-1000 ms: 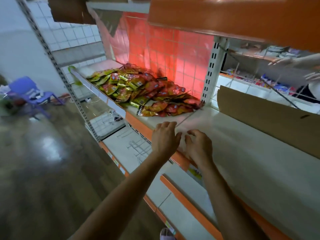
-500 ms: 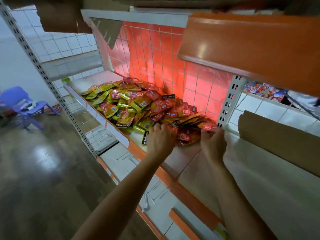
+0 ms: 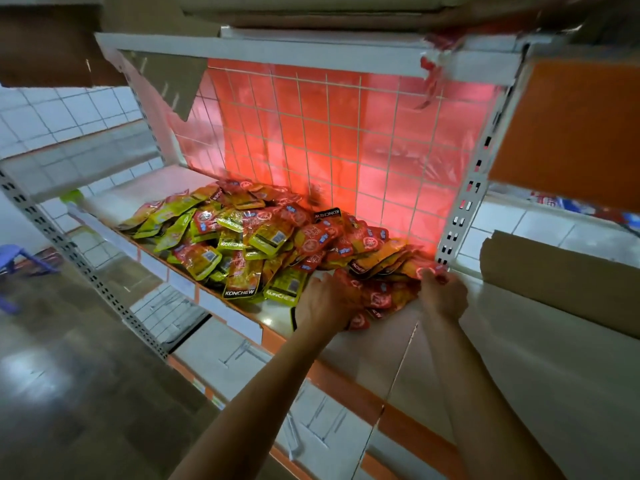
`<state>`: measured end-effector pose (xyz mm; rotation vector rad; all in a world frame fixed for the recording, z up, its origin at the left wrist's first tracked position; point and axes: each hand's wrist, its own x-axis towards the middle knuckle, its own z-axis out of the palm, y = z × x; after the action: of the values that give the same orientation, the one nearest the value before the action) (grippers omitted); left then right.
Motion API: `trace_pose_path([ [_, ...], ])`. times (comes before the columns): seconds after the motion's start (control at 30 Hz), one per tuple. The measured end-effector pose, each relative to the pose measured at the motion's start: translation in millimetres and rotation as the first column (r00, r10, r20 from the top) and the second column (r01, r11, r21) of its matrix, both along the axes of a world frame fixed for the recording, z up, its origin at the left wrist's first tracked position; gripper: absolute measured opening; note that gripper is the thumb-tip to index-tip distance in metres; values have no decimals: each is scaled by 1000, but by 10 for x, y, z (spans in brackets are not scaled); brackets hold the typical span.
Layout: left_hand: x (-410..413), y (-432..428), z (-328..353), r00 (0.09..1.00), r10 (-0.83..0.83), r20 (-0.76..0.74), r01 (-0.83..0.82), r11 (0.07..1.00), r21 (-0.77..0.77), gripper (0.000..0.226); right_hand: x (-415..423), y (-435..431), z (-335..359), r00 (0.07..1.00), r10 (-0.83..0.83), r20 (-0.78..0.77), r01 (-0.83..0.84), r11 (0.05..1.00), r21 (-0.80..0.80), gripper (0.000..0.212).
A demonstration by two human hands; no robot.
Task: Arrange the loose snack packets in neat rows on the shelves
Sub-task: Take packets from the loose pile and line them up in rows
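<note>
A loose heap of red, orange and yellow-green snack packets [image 3: 256,237] lies on the white shelf [image 3: 388,344], against a red wire-grid back panel [image 3: 346,140]. My left hand [image 3: 323,303] rests on the near right end of the heap, fingers curled over red packets [image 3: 381,299]. My right hand [image 3: 441,294] grips the right edge of the same clump of red packets, beside the white upright post [image 3: 460,209]. Both hands bracket that clump from either side.
A brown cardboard sheet [image 3: 561,278] lies along the shelf to the right. An orange-fronted shelf [image 3: 571,133] overhangs at upper right. Lower white shelves [image 3: 221,351] jut out below. A blue chair [image 3: 20,258] stands on the dark floor at left.
Both hands have moved from the bare shelf edge up to the right end of the heap and now hold red packets. The view has come closer to the shelf.
</note>
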<state>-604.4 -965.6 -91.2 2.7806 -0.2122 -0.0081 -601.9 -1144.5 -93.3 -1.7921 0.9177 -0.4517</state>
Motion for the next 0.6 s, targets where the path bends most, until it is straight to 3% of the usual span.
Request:
trace_pose_path([
  [0.07, 1, 16, -28, 1000, -12, 12, 13, 999, -33, 47, 1, 10, -24, 999, -43, 28, 42, 998, 49, 31],
  [0.17, -31, 43, -29, 998, 58, -11, -59, 959, -275, 43, -46, 20, -42, 979, -118, 168, 84, 977, 197, 29],
  [0.3, -81, 21, 5, 996, 82, 31, -58, 882, -467, 43, -226, 8, 27, 889, -282, 360, 145, 921, 362, 9],
  [0.37, -116, -11, 27, 997, 68, 38, -35, 824, -565, 38, -331, 3, 77, 832, -354, 427, 114, 862, 493, 10],
  [0.6, -292, -174, -19, 991, -124, -56, 45, 689, -723, 27, -815, 109, 199, 893, -368, 259, 124, 754, 645, 13],
])
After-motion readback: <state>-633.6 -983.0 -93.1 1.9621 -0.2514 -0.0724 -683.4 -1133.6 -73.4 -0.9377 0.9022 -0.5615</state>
